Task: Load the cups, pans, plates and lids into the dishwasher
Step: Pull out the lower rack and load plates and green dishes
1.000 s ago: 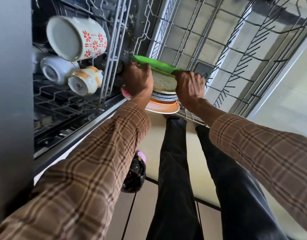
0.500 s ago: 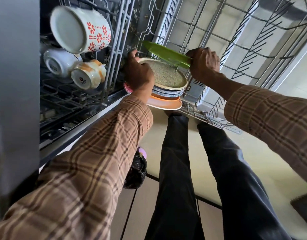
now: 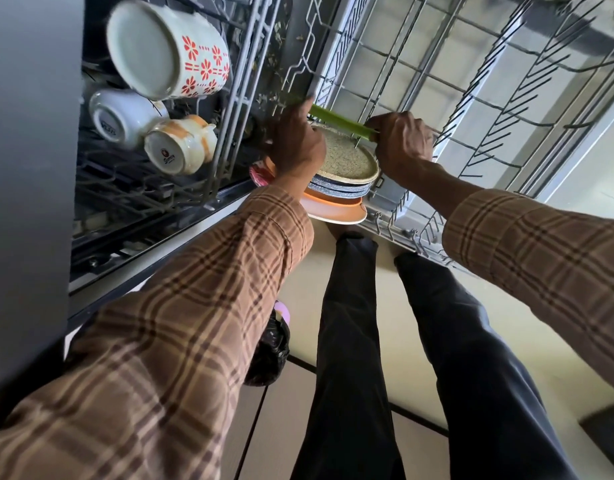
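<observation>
While three cups sit mouth-out in the dark upper rack at the upper left of the frame, a large white mug with red flower prints (image 3: 167,50), a small plain white cup (image 3: 121,116) and a cream cup with orange streaks (image 3: 180,147), they lie crowded and touching, so a knock to that rack could rattle them together.

Toward the centre, the left hand (image 3: 295,147) curls round the near edge of a stack of plates (image 3: 343,188), speckled beige on top, grey-blue ones beneath and an orange one at the bottom. One hand carries the whole stack at its rim, so I judge that it could tip or that the lower plates could slide out towards the floor.

Just above the stack, the right hand (image 3: 402,143) pinches a thin green plate (image 3: 336,121) by its right end, held edge-on over the grey wire lower rack (image 3: 471,98), which fills the upper right of the frame. The green plate looks aimed at the tines; if it meets a wire rather than a slot it may jam or slip from the narrow pinch. Whether it already touches a tine, I cannot tell.
</observation>
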Demonstrator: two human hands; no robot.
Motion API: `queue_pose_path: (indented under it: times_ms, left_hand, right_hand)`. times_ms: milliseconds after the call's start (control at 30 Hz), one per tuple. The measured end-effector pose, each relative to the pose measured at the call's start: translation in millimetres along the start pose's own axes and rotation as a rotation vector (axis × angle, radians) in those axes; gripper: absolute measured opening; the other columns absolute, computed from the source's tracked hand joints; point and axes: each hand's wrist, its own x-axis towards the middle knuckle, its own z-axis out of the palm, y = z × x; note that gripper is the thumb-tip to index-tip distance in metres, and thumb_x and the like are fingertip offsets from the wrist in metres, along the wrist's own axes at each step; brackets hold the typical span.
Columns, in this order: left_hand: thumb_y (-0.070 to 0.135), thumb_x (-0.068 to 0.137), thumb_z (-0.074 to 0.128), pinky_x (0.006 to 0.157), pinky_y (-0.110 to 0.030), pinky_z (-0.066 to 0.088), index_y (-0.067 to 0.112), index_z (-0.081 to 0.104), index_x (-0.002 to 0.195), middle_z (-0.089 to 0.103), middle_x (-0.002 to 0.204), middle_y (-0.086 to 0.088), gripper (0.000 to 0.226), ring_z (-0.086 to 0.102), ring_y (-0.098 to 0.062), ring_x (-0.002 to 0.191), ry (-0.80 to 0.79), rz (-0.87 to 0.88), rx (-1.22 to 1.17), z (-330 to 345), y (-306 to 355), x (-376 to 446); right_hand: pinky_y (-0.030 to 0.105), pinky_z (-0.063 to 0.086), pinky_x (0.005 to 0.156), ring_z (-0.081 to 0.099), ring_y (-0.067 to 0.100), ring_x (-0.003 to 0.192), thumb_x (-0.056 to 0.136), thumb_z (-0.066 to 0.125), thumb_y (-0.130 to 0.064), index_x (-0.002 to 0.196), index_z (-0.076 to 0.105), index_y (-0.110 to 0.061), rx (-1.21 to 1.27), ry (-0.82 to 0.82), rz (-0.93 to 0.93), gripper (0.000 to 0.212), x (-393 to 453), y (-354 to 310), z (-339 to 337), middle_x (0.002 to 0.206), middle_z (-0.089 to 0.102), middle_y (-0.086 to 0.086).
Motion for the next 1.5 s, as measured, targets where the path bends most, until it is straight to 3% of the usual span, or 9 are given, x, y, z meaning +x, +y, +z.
queue_pose_path:
  times_ms: [267,467,733,867,1067,1167,1267,1400,1500]
  left_hand:
    - [-0.009,0.091,0.048,0.096,-0.039,0.053,0.025,0.053,0.147,0.062,0.140,0.001,0.066,0.058,-0.016,0.119,0.020,0.011,0.160,-0.1,-2.6,10.2]
    - [-0.011,0.094,0.054,0.087,-0.029,0.060,0.031,0.054,0.146,0.065,0.136,0.003,0.067,0.064,-0.012,0.114,0.109,0.026,0.072,-8.4,-1.4,10.7]
    - [-0.008,0.088,0.067,0.102,-0.033,0.053,0.032,0.066,0.133,0.067,0.130,0.007,0.060,0.060,-0.012,0.121,0.222,0.057,0.031,-20.6,-14.7,-9.7]
    - [-0.009,0.091,0.063,0.106,-0.027,0.049,0.025,0.069,0.130,0.067,0.132,0.002,0.052,0.059,-0.012,0.124,0.281,0.066,0.005,-30.2,-9.2,-9.3]
    - [-0.004,0.094,0.064,0.095,-0.015,0.050,0.025,0.071,0.126,0.071,0.127,0.004,0.043,0.065,-0.007,0.115,0.285,0.051,0.056,-32.1,-6.6,-10.0]
    - [-0.004,0.092,0.066,0.095,-0.025,0.055,0.028,0.073,0.122,0.074,0.122,0.006,0.044,0.067,-0.008,0.110,0.290,0.021,0.026,-29.5,-8.9,-13.7]
    - [-0.006,0.090,0.067,0.091,-0.035,0.058,0.030,0.074,0.119,0.075,0.119,0.006,0.047,0.069,-0.010,0.108,0.308,0.019,0.022,-28.6,-12.4,-17.0]
    - [0.000,0.091,0.069,0.095,-0.016,0.047,0.030,0.074,0.119,0.074,0.119,0.007,0.041,0.065,-0.008,0.110,0.330,0.043,0.067,-28.7,-8.8,-21.8]
    - [0.002,0.089,0.071,0.101,-0.028,0.051,0.034,0.075,0.114,0.075,0.114,0.008,0.042,0.067,-0.010,0.109,0.300,0.040,0.034,-27.2,-14.2,-20.9]
  right_hand:
    - [0.031,0.037,0.071,0.057,0.021,0.088,0.105,0.043,-0.009,0.128,0.068,-0.025,0.017,0.007,0.013,0.038,4.6,-4.1,6.0,0.115,0.071,0.006]
    - [0.030,0.036,0.069,0.055,0.021,0.076,0.093,0.048,0.001,0.111,0.073,-0.021,0.003,0.106,0.024,0.038,-5.9,-3.4,-9.7,0.094,0.073,0.006]
    - [0.029,0.031,0.068,0.051,0.019,0.075,0.101,0.054,-0.011,0.115,0.071,-0.026,-0.010,0.146,0.016,0.026,-25.0,-10.8,-8.9,0.088,0.066,-0.001]
    - [0.030,0.031,0.068,0.052,0.021,0.075,0.094,0.047,0.000,0.112,0.071,-0.024,0.002,0.142,0.036,0.039,-27.4,-20.3,-5.6,0.083,0.057,-0.001]
    - [0.030,0.030,0.068,0.049,0.022,0.075,0.091,0.048,-0.002,0.115,0.069,-0.023,-0.006,0.136,0.069,0.038,-25.7,-15.0,11.3,0.085,0.060,0.003]
    - [0.026,0.025,0.056,0.046,0.020,0.068,0.093,0.050,-0.003,0.109,0.073,-0.024,-0.014,0.138,0.053,0.035,-24.4,-8.6,13.3,0.079,0.062,0.001]
    - [0.028,0.030,0.062,0.045,0.021,0.069,0.097,0.055,-0.011,0.113,0.073,-0.026,-0.019,0.151,0.043,0.029,-24.0,-6.2,16.9,0.085,0.068,0.004]
    - [0.031,0.031,0.072,0.052,0.023,0.080,0.099,0.055,-0.021,0.122,0.068,-0.026,-0.048,0.147,0.074,0.026,-26.3,-0.8,32.8,0.098,0.069,0.005]
    - [0.032,0.029,0.072,0.045,0.020,0.080,0.101,0.048,-0.012,0.125,0.067,-0.028,-0.028,0.143,0.081,0.034,-30.5,0.7,35.7,0.098,0.065,0.005]
